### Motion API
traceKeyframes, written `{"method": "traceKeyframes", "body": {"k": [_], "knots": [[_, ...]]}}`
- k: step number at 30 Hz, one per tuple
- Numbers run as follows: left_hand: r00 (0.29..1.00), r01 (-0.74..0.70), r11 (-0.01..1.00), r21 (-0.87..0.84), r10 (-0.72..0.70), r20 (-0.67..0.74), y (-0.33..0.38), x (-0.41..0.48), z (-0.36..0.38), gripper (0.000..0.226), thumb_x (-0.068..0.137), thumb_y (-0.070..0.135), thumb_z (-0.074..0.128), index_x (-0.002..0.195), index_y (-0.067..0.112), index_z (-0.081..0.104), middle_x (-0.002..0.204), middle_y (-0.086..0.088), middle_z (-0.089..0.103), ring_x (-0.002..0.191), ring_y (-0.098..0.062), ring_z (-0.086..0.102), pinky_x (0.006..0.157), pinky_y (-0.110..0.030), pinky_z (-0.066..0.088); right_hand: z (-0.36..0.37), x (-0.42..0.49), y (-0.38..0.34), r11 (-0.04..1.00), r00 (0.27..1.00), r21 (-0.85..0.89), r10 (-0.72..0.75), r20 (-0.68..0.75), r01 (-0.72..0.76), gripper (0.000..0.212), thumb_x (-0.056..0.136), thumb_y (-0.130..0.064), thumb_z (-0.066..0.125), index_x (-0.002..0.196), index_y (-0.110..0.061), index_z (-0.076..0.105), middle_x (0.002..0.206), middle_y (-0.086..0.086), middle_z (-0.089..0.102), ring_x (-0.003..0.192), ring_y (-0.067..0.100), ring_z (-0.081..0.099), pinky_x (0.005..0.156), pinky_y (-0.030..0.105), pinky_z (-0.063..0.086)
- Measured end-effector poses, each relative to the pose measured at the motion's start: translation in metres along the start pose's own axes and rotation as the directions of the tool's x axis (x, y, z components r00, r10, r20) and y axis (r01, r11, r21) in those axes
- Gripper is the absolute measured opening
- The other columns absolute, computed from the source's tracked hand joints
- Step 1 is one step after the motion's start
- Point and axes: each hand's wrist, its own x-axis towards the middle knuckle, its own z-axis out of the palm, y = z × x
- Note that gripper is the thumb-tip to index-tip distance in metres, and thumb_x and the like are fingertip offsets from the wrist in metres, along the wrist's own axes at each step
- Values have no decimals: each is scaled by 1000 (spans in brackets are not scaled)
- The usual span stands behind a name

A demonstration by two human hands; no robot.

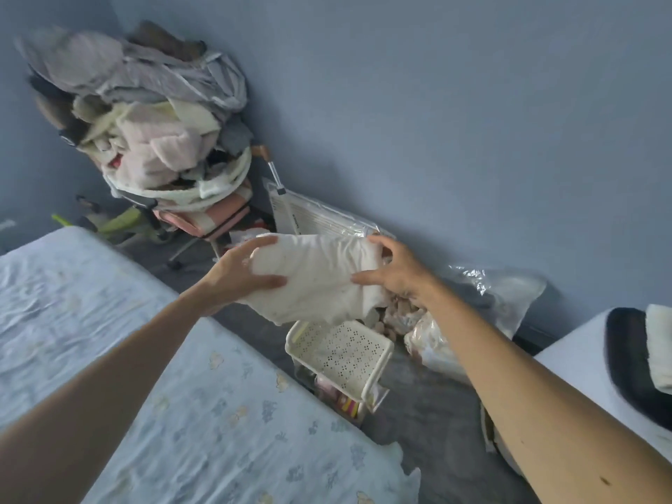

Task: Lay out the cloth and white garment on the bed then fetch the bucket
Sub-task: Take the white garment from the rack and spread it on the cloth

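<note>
Head view: a person holds a folded white garment point(316, 281) in the air, over the floor point(422, 405) beside the bed point(203, 412), not yet on it. Fingers and thumb of the left hand point(247, 271) clamp its left edge; the right hand point(396, 276) pinches the right edge. Its loose lower corner hangs just above a white basket point(342, 354) and may snag there, or the garment may slip onto the cluttered floor.

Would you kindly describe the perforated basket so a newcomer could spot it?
Find the bed with the pale blue sheet. Off its right edge, below the held white garment, lies the basket: cream plastic punched with small holes, unlike the clear bags nearby.
</note>
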Motion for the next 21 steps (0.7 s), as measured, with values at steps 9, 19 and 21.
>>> {"method": "traceKeyframes", "body": {"k": [9, 19, 21], "knots": [[983, -105, 990, -95, 88, -163, 108, -165, -41, 80, 73, 18, 96, 143, 39, 62, 130, 3, 69, 100, -7, 76, 81, -27, 63, -46, -128, -114, 966, 983, 183, -185, -4, 183, 86, 65, -19, 100, 142, -30, 63, 129, -2, 66, 114, 21, 69, 92, 46, 63], [922, -101, 992, -79, 63, -381, 133, -363, -71, 79, 61, 32, 101, 131, 47, 69, 132, -3, 68, 117, -24, 70, 99, -48, 61, -5, -244, -181, 923, 926, 204, -356, 127, 327, 100, 45, -43, 103, 137, -29, 67, 127, 2, 69, 111, 23, 71, 95, 48, 62], [907, -102, 992, -73, 63, -416, 130, -395, -81, 79, 61, 32, 102, 130, 48, 69, 136, -3, 66, 119, -23, 69, 99, -47, 61, 9, -262, -195, 910, 905, 207, -394, 162, 359, 94, 54, -36, 103, 140, -27, 65, 126, 2, 70, 111, 22, 71, 97, 47, 61]]}}
